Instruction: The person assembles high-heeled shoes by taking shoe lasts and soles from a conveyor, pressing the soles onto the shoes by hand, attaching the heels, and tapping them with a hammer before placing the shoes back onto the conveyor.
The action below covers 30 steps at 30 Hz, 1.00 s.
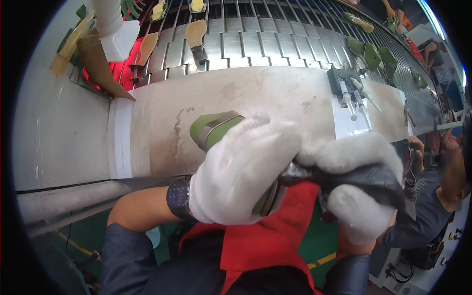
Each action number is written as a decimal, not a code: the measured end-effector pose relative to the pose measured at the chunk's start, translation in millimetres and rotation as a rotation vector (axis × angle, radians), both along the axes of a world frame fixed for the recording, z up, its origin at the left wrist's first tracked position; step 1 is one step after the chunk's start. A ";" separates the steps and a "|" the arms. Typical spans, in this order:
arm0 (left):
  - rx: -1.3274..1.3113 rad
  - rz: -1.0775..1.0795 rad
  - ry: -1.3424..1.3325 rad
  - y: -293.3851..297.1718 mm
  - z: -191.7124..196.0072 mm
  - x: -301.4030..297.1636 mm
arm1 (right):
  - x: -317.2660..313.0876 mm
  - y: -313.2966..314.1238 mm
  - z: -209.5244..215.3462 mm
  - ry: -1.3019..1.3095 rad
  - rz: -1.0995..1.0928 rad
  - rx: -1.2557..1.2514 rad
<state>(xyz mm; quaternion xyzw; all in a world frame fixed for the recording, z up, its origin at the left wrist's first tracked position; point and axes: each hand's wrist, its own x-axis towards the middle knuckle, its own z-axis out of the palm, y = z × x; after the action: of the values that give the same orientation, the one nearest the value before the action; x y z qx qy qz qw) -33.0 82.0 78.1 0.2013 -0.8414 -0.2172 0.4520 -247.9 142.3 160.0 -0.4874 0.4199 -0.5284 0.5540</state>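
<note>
My left hand [246, 169], in a white knit glove, is closed around a green shoe [209, 129] with a grey-brown band across it. The shoe's toe part sticks out beyond the fingers, and another piece of it shows below the palm. My right hand [361, 209], gloved too, grips a dark, glossy, wrinkled object [368, 179] whose kind I cannot make out. Its narrow end reaches the left hand beside the shoe. Whether that end touches the shoe is hidden by the left glove. Both hands are over the near edge of the stained work table [241, 91].
Beyond the table runs a metal slat conveyor [241, 44] carrying tan sole-shaped pieces [196, 32] and green shoes [366, 51]. A dark holder [339, 81] with slim white applicators [348, 98] stands right. A white nozzle [120, 42] hangs upper left. A co-worker [423, 201] is close at right.
</note>
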 end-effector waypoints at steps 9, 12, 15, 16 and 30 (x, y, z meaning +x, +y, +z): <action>-0.235 0.416 -0.212 24.0 -111.5 42.5 | 49.9 65.0 -132.9 -0.080 -0.074 0.162; -0.331 0.422 -0.371 26.9 -121.7 50.4 | 57.5 78.6 -162.8 -0.279 -0.178 0.270; -0.347 0.443 -0.386 26.6 -127.0 51.5 | 53.6 74.7 -166.4 -0.244 -0.166 0.255; -0.352 0.439 -0.381 26.2 -129.0 52.3 | 52.0 71.8 -165.7 -0.214 -0.150 0.230; -0.217 0.427 -0.228 30.8 -128.4 43.8 | 22.2 -3.9 -149.4 -0.267 -0.021 0.265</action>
<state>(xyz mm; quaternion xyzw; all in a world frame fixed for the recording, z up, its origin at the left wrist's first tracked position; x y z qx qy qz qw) 10.8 112.8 -50.3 0.3477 -0.8437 -0.0015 0.4090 -225.7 138.3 10.5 -0.3315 0.4137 -0.5340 0.6586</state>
